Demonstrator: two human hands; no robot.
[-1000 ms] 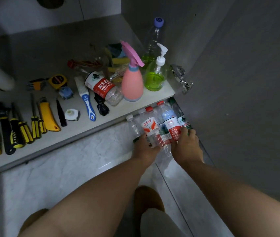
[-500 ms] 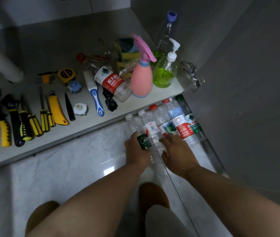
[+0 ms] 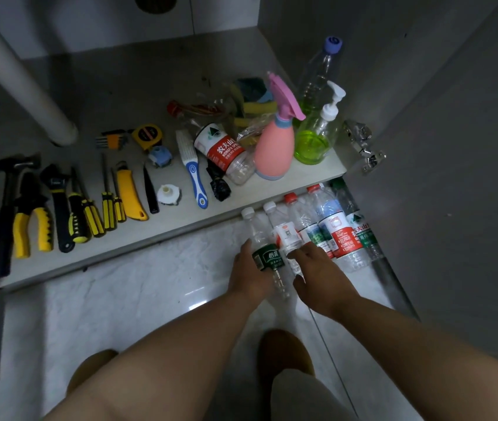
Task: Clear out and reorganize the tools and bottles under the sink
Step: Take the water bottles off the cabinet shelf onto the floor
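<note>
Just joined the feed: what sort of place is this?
Probably a home under-sink cabinet: a white pipe runs down inside, a door hinge sits at its edge, a spray bottle stands within.

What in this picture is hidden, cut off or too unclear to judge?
Head view: the green-label bottle covers the fingers of the left hand, so the grip is unclear.
Head view: the pink spray bottle covers part of the sponge pile.
Head view: the top-left corner cuts off the white pipe.
Head view: the print on the red-label bottle on the floor is too small to read.
</note>
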